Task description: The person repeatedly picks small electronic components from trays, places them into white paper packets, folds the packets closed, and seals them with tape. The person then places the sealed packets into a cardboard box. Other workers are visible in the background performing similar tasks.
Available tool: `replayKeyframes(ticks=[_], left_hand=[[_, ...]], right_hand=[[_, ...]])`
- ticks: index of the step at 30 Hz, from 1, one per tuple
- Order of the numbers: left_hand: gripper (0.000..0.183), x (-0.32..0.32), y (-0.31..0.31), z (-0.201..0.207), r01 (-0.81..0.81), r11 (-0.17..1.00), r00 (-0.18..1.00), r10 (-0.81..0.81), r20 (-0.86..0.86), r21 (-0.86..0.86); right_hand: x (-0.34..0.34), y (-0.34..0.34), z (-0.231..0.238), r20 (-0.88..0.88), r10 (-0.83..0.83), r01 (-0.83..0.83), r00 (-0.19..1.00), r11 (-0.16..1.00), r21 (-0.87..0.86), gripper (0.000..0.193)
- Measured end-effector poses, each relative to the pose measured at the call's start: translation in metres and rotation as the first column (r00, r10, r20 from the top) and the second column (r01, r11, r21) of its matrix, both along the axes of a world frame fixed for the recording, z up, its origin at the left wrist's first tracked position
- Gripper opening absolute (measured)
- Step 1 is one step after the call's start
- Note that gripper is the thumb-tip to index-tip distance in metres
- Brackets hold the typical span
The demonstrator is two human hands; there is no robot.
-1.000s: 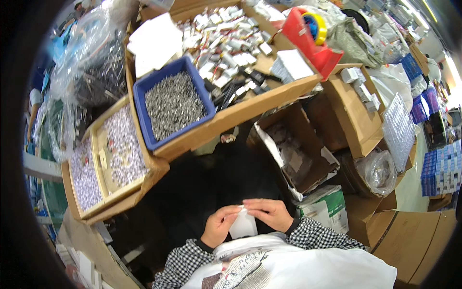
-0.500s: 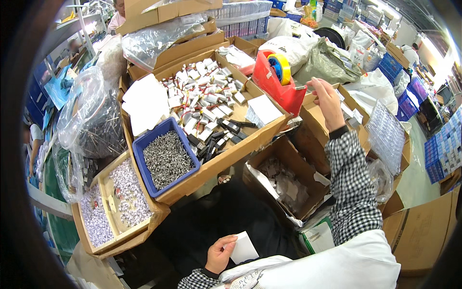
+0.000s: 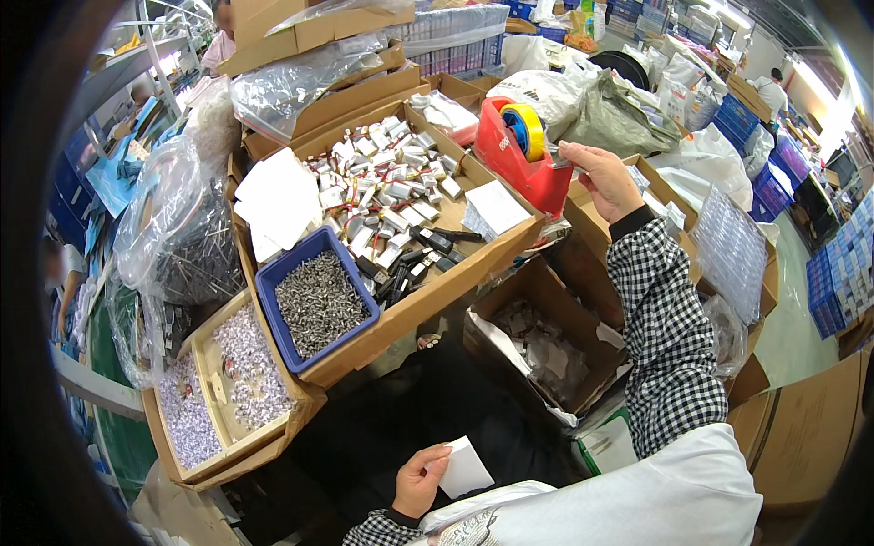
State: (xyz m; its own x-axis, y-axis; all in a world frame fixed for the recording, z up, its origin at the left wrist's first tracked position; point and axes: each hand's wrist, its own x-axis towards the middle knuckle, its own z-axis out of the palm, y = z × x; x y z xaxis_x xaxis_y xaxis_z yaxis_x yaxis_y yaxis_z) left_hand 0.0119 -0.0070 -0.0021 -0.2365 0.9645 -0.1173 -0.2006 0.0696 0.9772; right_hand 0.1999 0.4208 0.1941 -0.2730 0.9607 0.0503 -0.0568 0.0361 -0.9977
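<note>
Low in front of me, my left hand [image 3: 421, 480] pinches a flat white piece [image 3: 467, 469], perhaps a card or small box, between thumb and fingers. My right hand [image 3: 608, 180] is raised at the front end of a red tape dispenser [image 3: 521, 164]. Its thumb and fingertips close together at the cutting edge, on what looks like the loose end of clear tape; the strip itself is barely visible. A yellow-rimmed roll of tape [image 3: 523, 130] sits in the dispenser, which stands at the right corner of a large cardboard tray [image 3: 428, 300].
The tray holds many small silver battery packs [image 3: 391, 187] with wires, white sheets [image 3: 278, 200] and a blue bin [image 3: 319, 350] of metal pieces. A wooden tray [image 3: 218, 387] of tiny white parts lies left. An open carton [image 3: 546, 341] with scraps stands below the dispenser.
My right hand has moved slightly left and closer to the dispenser's cutting edge, its fingers lowering. My left hand keeps hold of the white piece in nearly the same place.
</note>
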Motion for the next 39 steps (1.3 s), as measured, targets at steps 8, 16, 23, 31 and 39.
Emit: replayKeyframes(ticks=[8,16,23,31,39], left_hand=[[0.018,0.000,0.001,0.003,0.004,1.000,1.000,-0.004,0.001,0.003],[0.018,0.000,0.002,0.008,-0.005,1.000,0.999,0.006,-0.034,0.008],[0.019,-0.001,0.002,0.021,-0.010,1.000,0.999,0.009,-0.053,-0.016],[0.023,0.000,0.001,0.025,0.009,0.998,0.998,-0.013,-0.061,-0.068],[0.027,-0.001,-0.002,0.023,-0.049,0.985,0.990,0.026,-0.138,-0.167]], right_hand=[[-0.002,-0.005,0.010,-0.196,-0.016,0.006,0.980,0.999,-0.051,0.020],[0.006,-0.035,-0.015,-0.334,-0.051,0.001,0.941,0.989,-0.147,0.017],[0.010,-0.046,-0.029,-0.329,-0.027,-0.041,0.944,0.979,-0.200,0.022],[-0.010,-0.041,-0.063,-0.581,-0.070,-0.088,0.811,0.967,-0.239,0.021],[-0.005,-0.144,-0.088,-0.516,0.112,-0.293,0.849,0.914,-0.282,0.008]])
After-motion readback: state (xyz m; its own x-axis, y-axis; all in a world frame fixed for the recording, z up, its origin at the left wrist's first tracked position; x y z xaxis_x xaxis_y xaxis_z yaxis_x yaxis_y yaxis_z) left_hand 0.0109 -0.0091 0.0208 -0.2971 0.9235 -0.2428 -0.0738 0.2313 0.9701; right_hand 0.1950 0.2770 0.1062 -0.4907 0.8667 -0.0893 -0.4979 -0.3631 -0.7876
